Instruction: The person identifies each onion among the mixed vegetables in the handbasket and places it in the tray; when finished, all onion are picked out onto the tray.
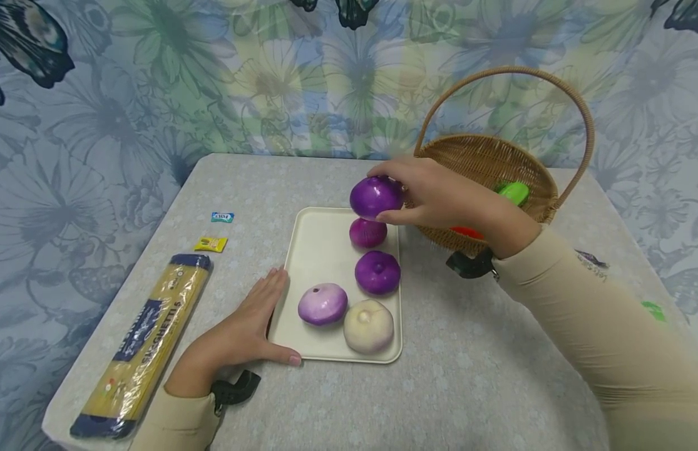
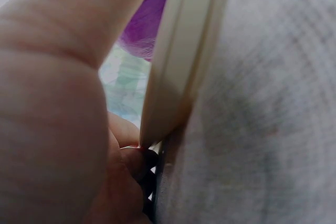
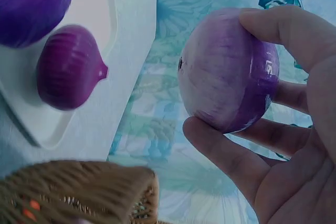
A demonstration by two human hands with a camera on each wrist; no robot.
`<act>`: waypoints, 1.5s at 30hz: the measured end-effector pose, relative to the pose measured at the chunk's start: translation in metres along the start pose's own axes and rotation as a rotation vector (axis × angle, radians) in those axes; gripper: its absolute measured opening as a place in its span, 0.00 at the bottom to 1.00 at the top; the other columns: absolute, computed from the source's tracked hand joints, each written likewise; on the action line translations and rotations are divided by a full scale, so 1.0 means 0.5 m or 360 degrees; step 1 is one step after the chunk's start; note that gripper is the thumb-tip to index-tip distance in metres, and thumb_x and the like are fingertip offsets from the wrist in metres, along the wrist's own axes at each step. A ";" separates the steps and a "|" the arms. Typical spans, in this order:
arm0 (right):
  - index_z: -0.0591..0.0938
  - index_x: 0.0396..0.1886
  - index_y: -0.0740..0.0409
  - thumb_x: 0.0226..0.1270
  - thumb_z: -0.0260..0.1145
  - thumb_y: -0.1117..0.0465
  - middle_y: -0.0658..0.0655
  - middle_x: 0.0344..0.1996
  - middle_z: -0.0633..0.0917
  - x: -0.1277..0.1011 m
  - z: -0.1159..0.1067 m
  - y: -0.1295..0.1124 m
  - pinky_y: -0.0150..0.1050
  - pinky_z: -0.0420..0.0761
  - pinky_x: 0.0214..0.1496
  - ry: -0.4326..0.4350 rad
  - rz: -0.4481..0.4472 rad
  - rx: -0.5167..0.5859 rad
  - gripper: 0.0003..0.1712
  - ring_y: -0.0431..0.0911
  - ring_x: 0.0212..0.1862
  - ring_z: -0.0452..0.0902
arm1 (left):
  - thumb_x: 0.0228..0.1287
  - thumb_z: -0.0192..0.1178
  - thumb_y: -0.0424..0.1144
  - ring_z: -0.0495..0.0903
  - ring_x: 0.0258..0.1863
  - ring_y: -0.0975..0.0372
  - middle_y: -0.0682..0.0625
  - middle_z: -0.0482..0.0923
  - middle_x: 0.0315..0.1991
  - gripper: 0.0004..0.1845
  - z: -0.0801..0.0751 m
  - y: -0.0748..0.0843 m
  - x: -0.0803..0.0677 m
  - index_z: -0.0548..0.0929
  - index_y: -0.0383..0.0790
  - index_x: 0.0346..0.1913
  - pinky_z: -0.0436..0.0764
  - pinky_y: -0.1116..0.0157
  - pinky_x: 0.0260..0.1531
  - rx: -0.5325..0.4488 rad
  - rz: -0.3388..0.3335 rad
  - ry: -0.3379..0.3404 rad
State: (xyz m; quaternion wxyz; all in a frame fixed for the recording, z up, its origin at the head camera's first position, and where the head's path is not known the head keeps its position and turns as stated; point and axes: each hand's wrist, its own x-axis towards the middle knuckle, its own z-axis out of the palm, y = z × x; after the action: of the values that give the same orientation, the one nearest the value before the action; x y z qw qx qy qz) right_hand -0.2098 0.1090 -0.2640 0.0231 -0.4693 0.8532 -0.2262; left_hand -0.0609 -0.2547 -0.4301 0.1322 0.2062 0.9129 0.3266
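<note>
Right grip (image 1: 433,190) holds a purple onion (image 1: 374,198) between thumb (image 1: 398,217) and fingers (image 1: 390,168).

Held purple onion (image 1: 374,199) shows smooth skin, glossy highlights. Tray (image 1: 320,247): smooth, plastic-looking, soft sheen. Basket (image 1: 475,156): woven wicker, ribbed, rough. Spaghetti pack (image 1: 144,344): shiny, crinkled plastic film. Right sleeve (image 1: 585,332): matt cloth. Tabletop covering (image 1: 450,382) looks matt, cloth-like. Small yellow packet (image 1: 210,244): glossy wrapper.

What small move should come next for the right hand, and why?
Perhaps shift the glossy purple round onion left and lower it onto the bare far-left area of the cream rectangular tray: the right hand holds it in the air, a small magenta onion occupies the tray's far-right area, and the left hand touches the tray's edge.
</note>
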 end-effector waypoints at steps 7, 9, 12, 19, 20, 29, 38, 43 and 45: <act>0.77 0.70 0.62 0.70 0.76 0.50 0.55 0.61 0.81 0.016 0.026 -0.006 0.41 0.85 0.52 -0.0005 -0.0011 0.0086 0.36 0.44 0.55 0.78 | 0.34 0.83 0.72 0.30 0.83 0.49 0.39 0.32 0.85 0.86 -0.001 0.000 0.002 0.40 0.32 0.85 0.36 0.46 0.79 0.0009 -0.0026 -0.0012; 0.77 0.70 0.61 0.70 0.76 0.50 0.55 0.62 0.81 0.019 0.035 -0.006 0.42 0.85 0.53 -0.0011 -0.0017 0.0088 0.36 0.45 0.57 0.77 | 0.35 0.83 0.72 0.30 0.83 0.49 0.39 0.32 0.85 0.85 -0.001 -0.001 0.002 0.40 0.32 0.85 0.36 0.46 0.79 0.0011 -0.0022 -0.0008; 0.77 0.70 0.61 0.70 0.76 0.50 0.55 0.63 0.81 0.022 0.046 -0.005 0.40 0.84 0.53 -0.0019 -0.0027 0.0109 0.35 0.45 0.57 0.77 | 0.35 0.82 0.72 0.31 0.83 0.48 0.38 0.33 0.85 0.85 -0.001 -0.002 0.003 0.40 0.31 0.85 0.36 0.45 0.79 0.0011 -0.0006 -0.0002; 0.77 0.70 0.63 0.69 0.78 0.53 0.57 0.61 0.80 0.025 0.066 -0.006 0.35 0.85 0.51 0.0018 -0.0040 0.0221 0.36 0.45 0.55 0.79 | 0.38 0.81 0.73 0.32 0.83 0.46 0.36 0.34 0.85 0.84 -0.003 -0.003 0.003 0.41 0.30 0.84 0.37 0.44 0.79 0.0008 0.0019 0.0004; 0.77 0.70 0.62 0.68 0.78 0.53 0.57 0.60 0.80 0.025 0.069 -0.007 0.34 0.85 0.51 0.0023 -0.0039 0.0237 0.36 0.45 0.56 0.78 | 0.38 0.81 0.73 0.32 0.83 0.46 0.36 0.34 0.85 0.84 -0.003 -0.003 0.003 0.41 0.29 0.84 0.37 0.45 0.79 0.0006 0.0019 0.0004; 0.79 0.68 0.61 0.66 0.80 0.51 0.55 0.58 0.83 0.031 0.107 -0.010 0.43 0.84 0.52 0.0053 -0.0147 0.0239 0.35 0.44 0.49 0.79 | 0.37 0.81 0.74 0.32 0.83 0.46 0.37 0.34 0.85 0.84 -0.001 -0.003 0.000 0.41 0.30 0.84 0.37 0.44 0.78 0.0004 0.0007 0.0003; 0.83 0.65 0.59 0.62 0.82 0.52 0.53 0.54 0.85 0.037 0.141 -0.007 0.50 0.81 0.54 0.0181 -0.0245 0.0265 0.34 0.45 0.51 0.78 | 0.38 0.82 0.72 0.32 0.83 0.46 0.37 0.34 0.85 0.83 0.000 0.000 -0.002 0.41 0.30 0.84 0.37 0.44 0.78 -0.0001 0.0014 0.0010; 0.84 0.65 0.59 0.61 0.82 0.51 0.53 0.55 0.86 0.035 0.159 -0.001 0.47 0.81 0.55 0.0183 -0.0201 0.0299 0.34 0.44 0.52 0.78 | 0.38 0.82 0.72 0.32 0.83 0.46 0.36 0.34 0.85 0.83 0.000 0.001 -0.002 0.42 0.30 0.84 0.37 0.44 0.78 -0.0007 0.0017 0.0013; 0.84 0.65 0.58 0.61 0.83 0.51 0.52 0.55 0.86 0.034 0.166 0.001 0.47 0.81 0.55 0.0182 -0.0170 0.0314 0.35 0.44 0.51 0.79 | 0.39 0.82 0.72 0.32 0.83 0.46 0.37 0.34 0.85 0.83 0.001 0.000 -0.003 0.41 0.30 0.84 0.36 0.44 0.78 -0.0014 0.0016 0.0012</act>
State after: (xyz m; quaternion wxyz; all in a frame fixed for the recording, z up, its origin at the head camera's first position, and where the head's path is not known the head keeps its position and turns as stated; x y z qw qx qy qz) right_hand -0.1986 0.0651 -0.3358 0.0085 -0.4960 0.8005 -0.3364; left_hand -0.0596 -0.2552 -0.4302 0.1281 0.2091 0.9108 0.3321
